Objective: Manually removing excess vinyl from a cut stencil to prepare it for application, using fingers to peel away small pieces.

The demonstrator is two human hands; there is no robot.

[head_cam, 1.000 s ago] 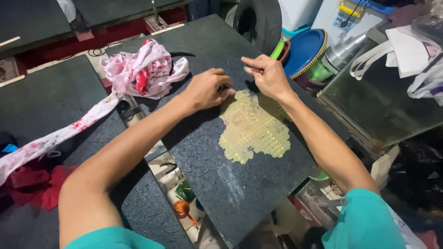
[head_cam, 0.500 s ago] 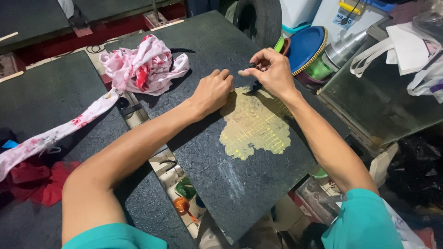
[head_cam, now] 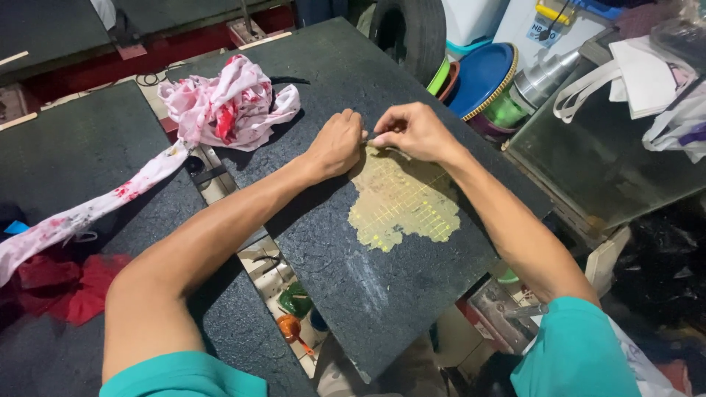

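Left hand (head_cam: 337, 143): curled into a loose fist, pressed on the dark speckled stone slab (head_cam: 382, 294) at the upper edge of the thin yellow gridded patch (head_cam: 401, 209).
Right hand (head_cam: 415, 131): fingers pinched on a small edge of the patch; whether a tool is held cannot be told.
Patch: lying flat mid-slab; judged thin, soft, easily torn, best gripped at its edge.
Nearby: a pink-and-red crumpled cloth (head_cam: 224, 103) is seen beyond.

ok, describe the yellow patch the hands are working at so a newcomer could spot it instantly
Start at the big dark slab tilted across the middle of the view. Both hands meet near its centre, left hand and right hand pinching at one spot. Just below them lies the yellow patch: an irregular mustard blotch with a faint grid of lines, the only pale marking on the black surface.
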